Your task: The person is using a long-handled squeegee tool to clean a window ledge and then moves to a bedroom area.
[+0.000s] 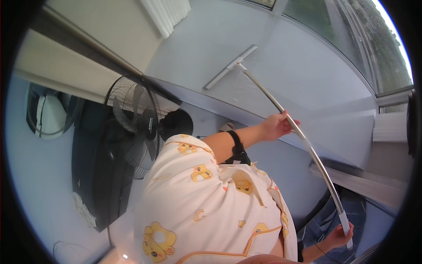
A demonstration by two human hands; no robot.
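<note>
A long-handled floor squeegee has a silvery metal pole (318, 161), which curves in the fisheye view. My left hand (278, 126) is around the middle of this pole, its fingers partly hidden. Lower right, my right hand (341, 235) grips the pale plastic handle end (344, 222). The pole slants away from me to the squeegee head (230, 67), a long straight bar. That bar lies across the pale, smooth window ledge (296, 69). Whitish wet-looking marks (242, 87) show on the ledge near the head.
A black standing fan (150, 123) is on the left beside dark furniture (99, 158). Windows (349, 43) border the ledge on the far right. White curtains (168, 16) hang at the top. A blue bag-like item (333, 221) lies below my right hand, near a wooden-looking edge (359, 184).
</note>
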